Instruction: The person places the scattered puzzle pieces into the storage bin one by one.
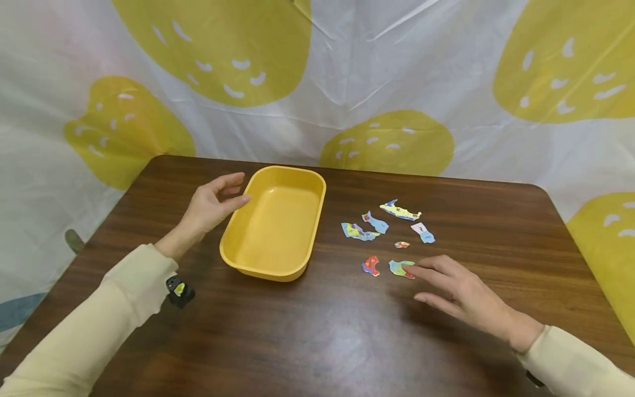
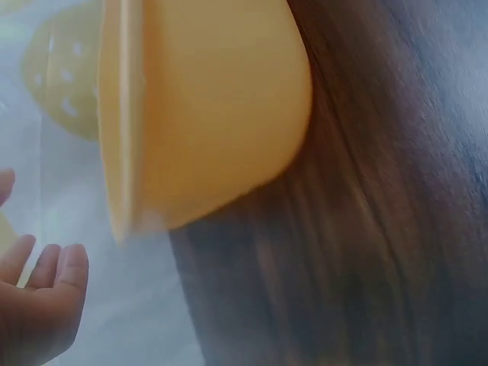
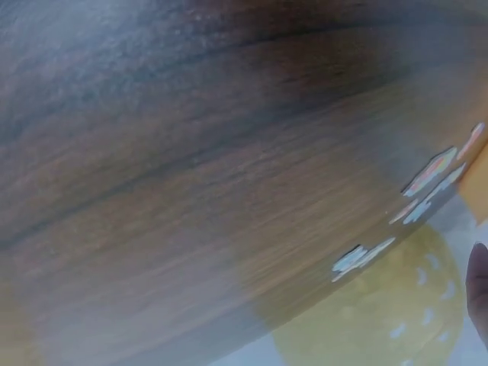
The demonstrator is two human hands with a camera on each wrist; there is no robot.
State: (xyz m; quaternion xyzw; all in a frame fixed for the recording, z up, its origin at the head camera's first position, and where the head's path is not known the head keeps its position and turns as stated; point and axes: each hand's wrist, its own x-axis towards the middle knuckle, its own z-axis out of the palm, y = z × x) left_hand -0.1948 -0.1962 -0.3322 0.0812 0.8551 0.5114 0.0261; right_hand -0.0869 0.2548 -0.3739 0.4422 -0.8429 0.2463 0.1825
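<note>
A yellow plastic basin (image 1: 273,231) stands on the table with nothing in it. My left hand (image 1: 204,208) hovers at its left rim, fingers loosely bent and thumb toward the edge; whether it touches the rim I cannot tell. To the basin's right lie several flat, irregular, colourful map-like pieces. My right hand (image 1: 461,292) reaches with extended fingers over a blue-green piece with a red corner (image 1: 398,268); contact is unclear. Beside that lies a red piece (image 1: 370,266). In the right wrist view only a fingertip (image 3: 478,293) shows at the right edge.
Farther back are a long pale-yellow piece (image 1: 401,211), a light-blue piece (image 1: 378,224), a blue-yellow piece (image 1: 358,232), a white-and-blue piece (image 1: 424,234) and a tiny piece (image 1: 402,244). A patterned curtain (image 1: 347,132) hangs behind the brown wooden table (image 1: 307,331).
</note>
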